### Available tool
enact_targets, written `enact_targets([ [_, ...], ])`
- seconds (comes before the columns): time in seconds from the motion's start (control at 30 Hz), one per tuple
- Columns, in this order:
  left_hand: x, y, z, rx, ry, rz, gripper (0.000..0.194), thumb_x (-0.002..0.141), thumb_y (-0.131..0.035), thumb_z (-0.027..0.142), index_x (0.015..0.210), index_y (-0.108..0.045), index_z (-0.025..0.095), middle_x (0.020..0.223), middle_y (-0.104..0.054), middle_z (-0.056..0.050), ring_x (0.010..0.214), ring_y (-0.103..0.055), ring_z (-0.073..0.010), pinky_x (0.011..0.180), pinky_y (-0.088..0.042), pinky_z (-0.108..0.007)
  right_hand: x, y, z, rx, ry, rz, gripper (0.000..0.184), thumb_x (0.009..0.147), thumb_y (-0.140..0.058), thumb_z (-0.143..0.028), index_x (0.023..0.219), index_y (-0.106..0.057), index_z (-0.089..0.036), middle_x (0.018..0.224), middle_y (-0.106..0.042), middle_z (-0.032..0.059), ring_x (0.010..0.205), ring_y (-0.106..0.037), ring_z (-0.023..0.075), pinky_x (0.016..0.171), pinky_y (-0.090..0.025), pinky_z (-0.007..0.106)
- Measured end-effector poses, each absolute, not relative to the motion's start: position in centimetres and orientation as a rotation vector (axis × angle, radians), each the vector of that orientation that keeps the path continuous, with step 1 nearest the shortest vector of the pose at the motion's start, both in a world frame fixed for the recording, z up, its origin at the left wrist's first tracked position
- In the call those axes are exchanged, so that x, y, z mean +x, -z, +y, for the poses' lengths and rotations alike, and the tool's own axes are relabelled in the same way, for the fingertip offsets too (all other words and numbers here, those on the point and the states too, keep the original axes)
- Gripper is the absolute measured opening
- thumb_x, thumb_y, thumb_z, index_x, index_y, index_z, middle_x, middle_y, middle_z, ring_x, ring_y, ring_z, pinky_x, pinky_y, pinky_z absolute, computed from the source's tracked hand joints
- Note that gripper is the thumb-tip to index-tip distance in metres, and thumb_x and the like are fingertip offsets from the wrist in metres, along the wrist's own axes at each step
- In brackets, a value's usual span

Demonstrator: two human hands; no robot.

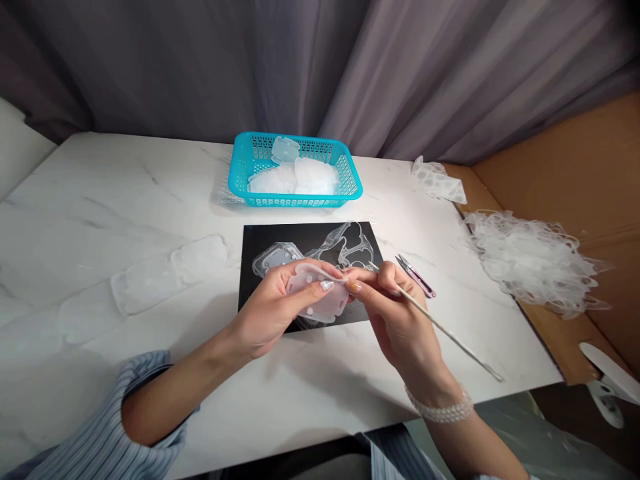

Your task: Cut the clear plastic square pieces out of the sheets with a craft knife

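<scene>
Above the black mat (249, 283) on the white marbled table (165, 177), you held a translucent plate (330, 301) between both hands. Your left hand (267, 307) pinched its left side, thumb over the face, while your right hand (400, 317) pinched its upper right edge between thumb and forefinger. In that same right hand you also had a thin pale rod (445, 330), slanting down to the right across your fingers, and a beaded bracelet (445, 408) circled that wrist.

On the mat, beyond your hands, lay a clear piece with holes (277, 255) and some clear looped scrap (357, 247). Just right of the mat lay a pair of small snips (416, 277). Behind the mat stood a blue basket (295, 201) with translucent pieces (317, 175) inside. To your left, a row of flat translucent pieces (145, 287) ran across the table, and a heap of clear scrap (535, 260) lay at the right by the brown cardboard (570, 153).
</scene>
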State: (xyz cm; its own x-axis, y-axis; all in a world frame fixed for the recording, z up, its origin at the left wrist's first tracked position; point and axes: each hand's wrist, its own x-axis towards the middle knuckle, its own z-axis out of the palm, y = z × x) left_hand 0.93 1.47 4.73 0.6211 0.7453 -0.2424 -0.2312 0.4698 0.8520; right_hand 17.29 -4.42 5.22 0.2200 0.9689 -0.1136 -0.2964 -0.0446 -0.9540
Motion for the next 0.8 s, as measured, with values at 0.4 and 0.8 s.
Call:
enact_targets([
  [0.4, 0.2, -2.9, 1.5, 1.264, -0.471, 0.861, 0.07, 0.088, -0.061, 0.049, 0.151, -0.033, 0.034, 0.142, -0.057, -0.008, 0.129, -0.054, -0.031, 0.104, -0.047, -0.041, 17.9, -4.2, -4.8, -1.37, -1.11, -1.14, 0.048, 0.084, -0.068, -0.033, 0.062, -0.028, -0.023, 0.08, -0.072, 0.0012, 0.068, -0.065, 0.0155, 0.057, -0.052, 0.028],
  [0.8, -0.9, -0.3, 3.8, 1.852, -0.527, 1.125, 0.054, 0.092, -0.049, 0.049, 0.142, -0.049, 0.029, 0.137, -0.06, -0.008, 0.125, -0.058, -0.0312, 0.102, -0.049, -0.048, 45.7, -5.8, -5.4, -2.017, 0.291, -0.772, 0.026, 0.097, -0.058, -0.032, 0.121, -0.061, -0.024, 0.128, -0.059, 0.0081, 0.107, -0.061, 0.0201, 0.091, -0.053, 0.039],
])
